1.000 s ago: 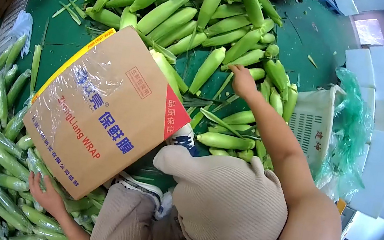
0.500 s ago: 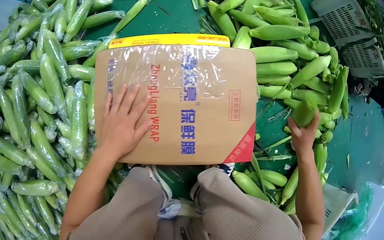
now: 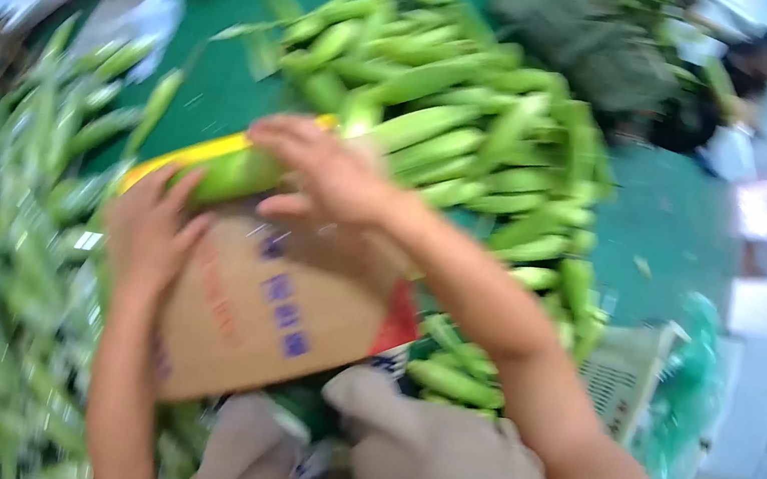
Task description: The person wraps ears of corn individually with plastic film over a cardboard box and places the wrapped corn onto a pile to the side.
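A green ear of corn (image 3: pixel 237 176) lies across the far side of the cardboard wrap box (image 3: pixel 236 301), along its yellow edge strip (image 3: pixel 176 156). My left hand (image 3: pixel 147 225) is at the corn's left end, fingers curled over it and thumb on the near side. My right hand (image 3: pixel 328 175) is at the other end, its fingers stretched out and its thumb apart, with the corn's end between them. Motion blur hides whether it touches the corn. The box rests in front of my knees, its printed face up and its red corner at right.
Film-wrapped corn (image 3: pixel 3 267) is heaped at left. A pile of unwrapped corn (image 3: pixel 461 141) lies beyond the box and to its right. A pale crate (image 3: pixel 630 372) with green plastic film (image 3: pixel 688 392) stands at right. Another person (image 3: pixel 757 69) is at the upper right.
My right hand has brought an ear of corn from the right-hand pile onto the box. My left hand has gone from the box's face to the corn's left end. The view has shifted.
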`<state>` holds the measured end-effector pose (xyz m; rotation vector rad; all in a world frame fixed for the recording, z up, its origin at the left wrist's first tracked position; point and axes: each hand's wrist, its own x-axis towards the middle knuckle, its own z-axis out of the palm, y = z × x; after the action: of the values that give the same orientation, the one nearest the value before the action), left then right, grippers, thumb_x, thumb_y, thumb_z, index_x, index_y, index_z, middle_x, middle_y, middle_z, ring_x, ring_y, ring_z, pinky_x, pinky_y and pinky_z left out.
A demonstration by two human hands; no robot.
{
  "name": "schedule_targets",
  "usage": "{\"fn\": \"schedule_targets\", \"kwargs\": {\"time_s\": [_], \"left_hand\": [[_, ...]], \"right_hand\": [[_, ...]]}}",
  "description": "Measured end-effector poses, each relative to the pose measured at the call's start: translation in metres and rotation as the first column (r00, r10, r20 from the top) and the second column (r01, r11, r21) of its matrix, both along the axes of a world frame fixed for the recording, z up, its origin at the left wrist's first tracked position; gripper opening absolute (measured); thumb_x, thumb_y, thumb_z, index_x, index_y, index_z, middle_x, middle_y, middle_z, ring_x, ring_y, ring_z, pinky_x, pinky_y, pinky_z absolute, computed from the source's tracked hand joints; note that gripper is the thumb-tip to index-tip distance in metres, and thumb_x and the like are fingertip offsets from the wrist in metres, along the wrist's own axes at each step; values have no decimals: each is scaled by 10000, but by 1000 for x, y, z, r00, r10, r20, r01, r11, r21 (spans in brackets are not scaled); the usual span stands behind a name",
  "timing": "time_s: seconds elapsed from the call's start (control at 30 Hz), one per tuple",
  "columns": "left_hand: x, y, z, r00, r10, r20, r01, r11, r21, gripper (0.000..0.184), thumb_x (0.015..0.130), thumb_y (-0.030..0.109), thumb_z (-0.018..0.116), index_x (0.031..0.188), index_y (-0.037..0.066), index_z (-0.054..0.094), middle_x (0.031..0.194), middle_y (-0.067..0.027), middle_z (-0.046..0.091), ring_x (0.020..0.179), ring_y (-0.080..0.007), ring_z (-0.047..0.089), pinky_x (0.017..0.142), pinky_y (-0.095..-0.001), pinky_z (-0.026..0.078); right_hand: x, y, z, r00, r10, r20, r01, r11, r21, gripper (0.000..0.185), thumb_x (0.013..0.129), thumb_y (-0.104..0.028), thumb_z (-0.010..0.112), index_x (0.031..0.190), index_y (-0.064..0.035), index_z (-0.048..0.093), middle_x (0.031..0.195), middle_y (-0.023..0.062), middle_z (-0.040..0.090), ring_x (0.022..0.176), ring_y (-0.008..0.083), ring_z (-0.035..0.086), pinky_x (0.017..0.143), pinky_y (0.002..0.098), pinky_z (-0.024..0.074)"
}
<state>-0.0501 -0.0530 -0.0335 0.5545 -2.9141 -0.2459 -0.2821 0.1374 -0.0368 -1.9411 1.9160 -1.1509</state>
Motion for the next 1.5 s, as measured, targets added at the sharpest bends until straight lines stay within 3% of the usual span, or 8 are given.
{"fn": "schedule_targets", "kwargs": {"time_s": [0.23, 0.5, 0.67, 0.97, 1.1, 1.2, 1.33, 1.5], "left_hand": [[-4, -11, -26, 999, 3, -52, 8, 977, 212, 850, 683, 6, 821, 1477, 139, 547, 1375, -154, 559, 1307, -395, 526, 1126, -474, 407], [13, 10, -6, 999, -41, -5, 40, 938, 344, 817, 672, 2, 850, 1429, 112, 565, 1386, -169, 555, 1349, -419, 477, 1163, -505, 375], [5, -6, 3, 977, -139, 163, 84, 949, 303, 896, 696, 64, 860, 1512, 130, 497, 1459, -179, 504, 1389, -425, 442, 1177, -516, 351], [23, 11, -17, 990, -132, -40, 133, 990, 42, 861, 832, 227, 794, 1580, 49, 407, 1588, -215, 421, 1505, -426, 352, 1254, -579, 232], [82, -26, -84, 832, 137, -537, 97, 918, 385, 658, 881, 230, 724, 1472, 18, 524, 1484, -215, 516, 1403, -434, 447, 1219, -546, 301], [91, 8, -39, 991, 134, -14, -129, 976, 176, 758, 738, 271, 874, 1424, 76, 617, 1431, -197, 555, 1365, -418, 476, 1169, -524, 367], [87, 10, -39, 961, 216, -175, -178, 962, 208, 401, 852, 166, 824, 1234, 73, 749, 1235, -140, 651, 1117, -340, 621, 983, -435, 514], [82, 18, -39, 892, 386, -235, -334, 913, 233, 185, 939, 131, 752, 1106, 52, 749, 1103, -147, 650, 1014, -347, 643, 871, -393, 532]], "right_hand": [[-6, 60, -44, 955, 58, -292, 6, 977, 214, 301, 880, -280, 750, 1175, -227, 721, 867, 95, 604, 863, 345, 628, 758, 482, 495], [49, 63, -38, 915, -292, 279, 327, 941, -90, 219, 890, -61, 716, 1100, -49, 654, 973, 166, 665, 950, 415, 645, 845, 484, 525], [52, -21, -46, 978, -130, -163, 158, 972, 173, 747, 647, -521, 893, 1126, 6, 666, 1228, 150, 599, 1200, 346, 567, 1019, 441, 485], [18, -38, -37, 997, -65, 43, 50, 959, 279, 637, 784, -585, 800, 1089, -33, 704, 1169, 155, 614, 1177, 365, 569, 947, 497, 488], [22, -50, -38, 981, -156, 115, 143, 984, 107, 382, 899, -433, 735, 970, -58, 725, 1028, 162, 665, 1050, 373, 616, 902, 503, 495], [30, -40, -51, 989, -144, 37, 146, 986, -82, 283, 913, -356, 712, 964, -80, 749, 1026, 175, 682, 1073, 383, 620, 967, 511, 485], [32, -9, -27, 951, -248, -184, 250, 968, -11, 759, 808, -623, 742, 1260, -15, 690, 1281, 183, 632, 1236, 367, 565, 1087, 509, 433], [31, -18, -21, 916, -196, -349, 251, 960, 120, 863, 695, -525, 861, 1314, 7, 579, 1162, 144, 615, 1169, 344, 571, 994, 435, 495]]}}
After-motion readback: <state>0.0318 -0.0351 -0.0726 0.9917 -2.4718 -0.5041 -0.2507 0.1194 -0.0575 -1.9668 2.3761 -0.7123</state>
